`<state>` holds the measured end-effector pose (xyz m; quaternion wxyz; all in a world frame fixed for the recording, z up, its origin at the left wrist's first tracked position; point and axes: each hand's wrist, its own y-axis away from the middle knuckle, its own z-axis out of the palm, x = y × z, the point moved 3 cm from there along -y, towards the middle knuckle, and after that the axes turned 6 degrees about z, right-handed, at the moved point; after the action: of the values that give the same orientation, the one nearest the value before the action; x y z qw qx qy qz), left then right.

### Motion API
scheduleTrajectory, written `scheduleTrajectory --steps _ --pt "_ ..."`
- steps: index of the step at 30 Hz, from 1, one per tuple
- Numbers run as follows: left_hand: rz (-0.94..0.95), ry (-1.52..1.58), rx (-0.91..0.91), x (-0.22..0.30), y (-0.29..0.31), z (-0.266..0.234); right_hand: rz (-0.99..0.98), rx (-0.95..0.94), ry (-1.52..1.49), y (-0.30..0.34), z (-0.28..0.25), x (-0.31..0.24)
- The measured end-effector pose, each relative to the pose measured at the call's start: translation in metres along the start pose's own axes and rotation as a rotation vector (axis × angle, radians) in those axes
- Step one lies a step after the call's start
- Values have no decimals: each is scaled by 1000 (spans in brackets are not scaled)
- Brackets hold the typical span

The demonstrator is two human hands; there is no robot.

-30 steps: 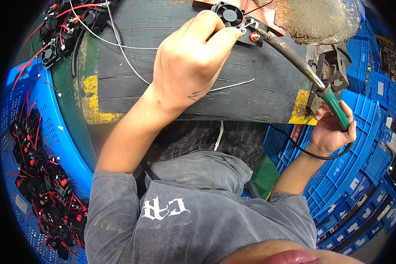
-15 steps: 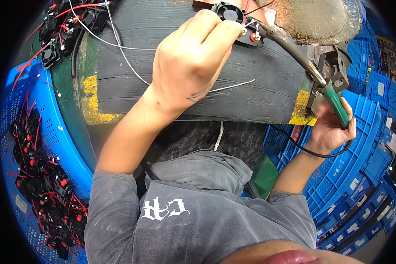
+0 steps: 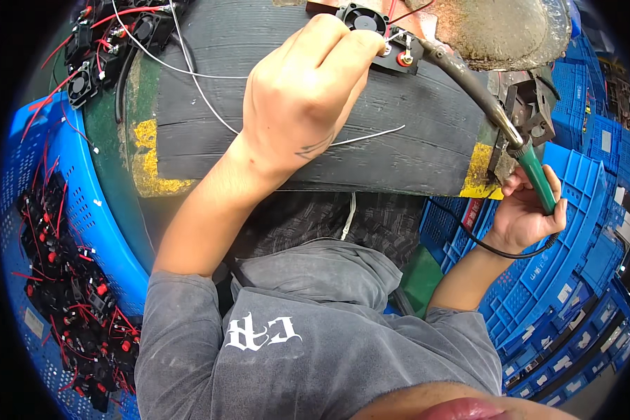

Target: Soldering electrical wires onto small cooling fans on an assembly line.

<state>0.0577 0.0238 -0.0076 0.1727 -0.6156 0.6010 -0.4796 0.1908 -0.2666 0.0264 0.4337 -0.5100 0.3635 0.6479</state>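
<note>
My left hand [image 3: 308, 91] is closed in a pinch over the black work surface, its fingertips at the edge of a black part with a small cooling fan [image 3: 364, 24]. A thin silvery solder wire [image 3: 213, 75] runs from the upper left into this hand, and a short end shows past the fingertips near the part's terminals. A red ringed terminal [image 3: 404, 59] sits on the part's right end. My right hand [image 3: 528, 210] grips the green handle of a soldering iron [image 3: 497, 115]. Its metal shaft slants up left, with the tip just right of the terminals.
A blue perforated basket [image 3: 94, 189] at the left holds many black fan parts with red wires. More fan units [image 3: 80, 84] lie at the upper left. A crusted metal plate [image 3: 511, 35] and a metal bracket [image 3: 532, 112] stand at the right, beside blue crates [image 3: 574, 189].
The soldering iron's tip has drawn back a little to the right from the terminals. My right hand has shifted slightly downward; my left hand stays nearly still.
</note>
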Motion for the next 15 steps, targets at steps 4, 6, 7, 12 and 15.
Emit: scheduleTrajectory --steps 4,6,7,12,15 --pt "-69 71 -11 15 -14 -6 -9 -27 -73 5 -3 -1" --pt "-56 58 -11 16 -16 -7 -10 -17 -99 9 -6 -2" --pt "-45 46 -9 17 -16 -6 -4 -7 -120 11 -8 -3" --pt "-4 76 7 8 -5 -1 -18 74 -197 31 -31 -7" --pt "2 38 16 12 -6 -7 38 129 -301 48 -46 -8"
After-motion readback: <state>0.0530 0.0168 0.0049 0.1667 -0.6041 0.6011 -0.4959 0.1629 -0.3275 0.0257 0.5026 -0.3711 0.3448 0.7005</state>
